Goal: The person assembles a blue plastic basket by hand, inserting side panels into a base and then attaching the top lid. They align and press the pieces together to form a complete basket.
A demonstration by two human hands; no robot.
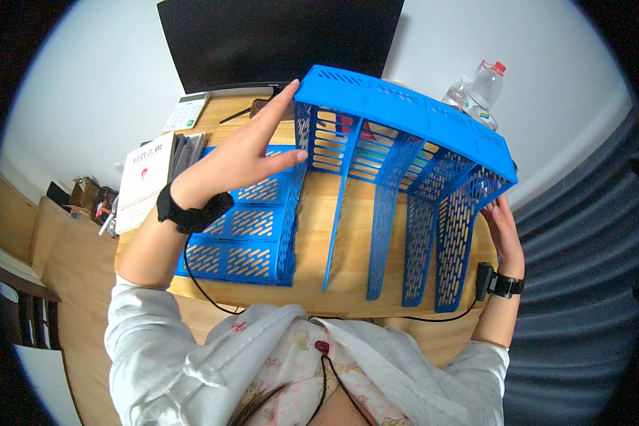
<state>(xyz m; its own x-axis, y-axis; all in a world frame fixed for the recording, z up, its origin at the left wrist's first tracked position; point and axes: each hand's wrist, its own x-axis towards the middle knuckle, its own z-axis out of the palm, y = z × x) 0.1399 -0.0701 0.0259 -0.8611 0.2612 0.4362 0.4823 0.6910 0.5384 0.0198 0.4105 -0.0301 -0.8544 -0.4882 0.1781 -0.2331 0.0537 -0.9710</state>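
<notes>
A blue perforated plastic file rack (405, 113) with several upright dividers is lifted and tipped over the wooden desk (348, 284). My left hand (245, 153) rests flat against its left end panel, fingers stretched out, thumb on the panel's edge. My right hand (503, 227) grips the rack's right end panel from outside. Both wrists wear black bands with cables. Part of the rack's left panel lies behind my left forearm.
A dark monitor (277, 39) stands at the desk's back, with a calculator (187, 110) to its left. Books (145, 177) lie at the left edge. Two clear bottles (479, 89) stand behind the rack on the right.
</notes>
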